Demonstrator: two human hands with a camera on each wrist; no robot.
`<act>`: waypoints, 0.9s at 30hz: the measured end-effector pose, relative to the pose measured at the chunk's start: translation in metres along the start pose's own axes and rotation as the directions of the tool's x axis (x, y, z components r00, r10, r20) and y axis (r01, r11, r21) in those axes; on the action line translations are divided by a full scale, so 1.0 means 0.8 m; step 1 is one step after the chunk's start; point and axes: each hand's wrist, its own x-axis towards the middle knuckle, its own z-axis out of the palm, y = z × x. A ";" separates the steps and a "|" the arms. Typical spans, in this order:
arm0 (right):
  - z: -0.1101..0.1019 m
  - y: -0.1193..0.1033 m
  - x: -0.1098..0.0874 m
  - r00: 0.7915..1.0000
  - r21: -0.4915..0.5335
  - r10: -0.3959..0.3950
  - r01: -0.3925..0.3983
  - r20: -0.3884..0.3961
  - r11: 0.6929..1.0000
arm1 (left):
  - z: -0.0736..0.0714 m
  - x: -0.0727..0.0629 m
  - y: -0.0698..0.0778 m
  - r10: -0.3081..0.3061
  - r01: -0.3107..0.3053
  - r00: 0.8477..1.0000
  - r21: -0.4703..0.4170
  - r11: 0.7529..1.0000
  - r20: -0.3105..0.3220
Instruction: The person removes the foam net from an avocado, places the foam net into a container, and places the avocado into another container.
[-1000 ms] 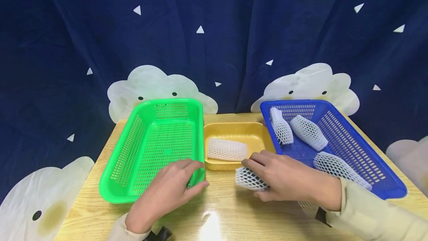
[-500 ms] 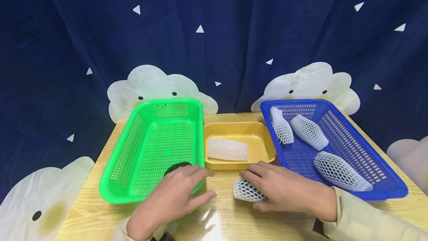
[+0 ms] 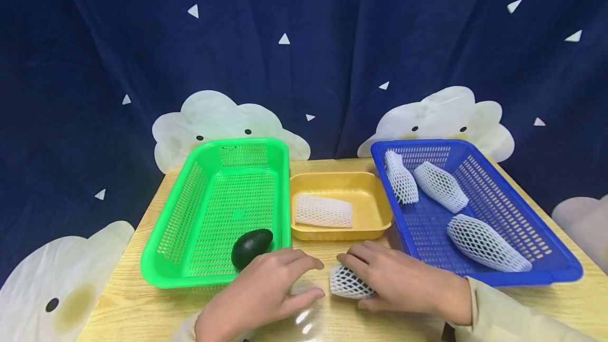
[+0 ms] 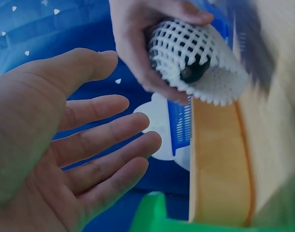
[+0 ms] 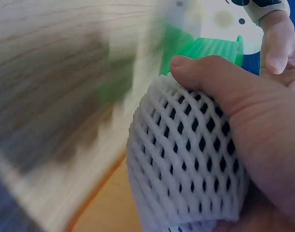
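My right hand [image 3: 401, 281] grips an avocado in a white foam net sleeve [image 3: 349, 282] above the front of the table. In the left wrist view the avocado's dark end [image 4: 195, 71] shows inside the sleeve's open mouth. The right wrist view has my thumb lying along the netting. My left hand [image 3: 266, 292] holds nothing; its fingers are spread and face the netted avocado, a small gap away. Just behind it, a bare dark avocado [image 3: 250, 248] lies in the near right corner of the green basket [image 3: 166, 215], partly hidden by that hand.
Between the two baskets sits a yellow tray [image 3: 368, 234] with an emptied-looking foam net sleeve [image 3: 324, 211] in it. The blue basket [image 3: 518, 199] at the right holds several netted avocados [image 3: 486, 241]. A dark blue curtain [image 3: 323, 57] hangs behind the table.
The left hand has come away from the green basket toward the right hand, leaving a bare avocado visible there. The right hand has drawn slightly nearer with the netted avocado.
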 end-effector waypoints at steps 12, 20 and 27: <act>0.020 -0.004 -0.002 1.000 0.037 0.021 -0.021 -0.010 0.999 | 0.026 0.005 0.009 0.040 -0.031 0.994 -0.080 0.996 0.105; 0.028 -0.011 -0.004 0.998 0.028 0.023 -0.022 -0.053 0.999 | 0.034 0.006 0.008 0.027 -0.015 0.987 -0.075 0.997 0.156; 0.035 -0.015 -0.005 0.999 0.078 0.034 -0.032 -0.032 0.996 | 0.040 0.004 0.009 0.014 -0.002 0.979 -0.057 0.998 0.205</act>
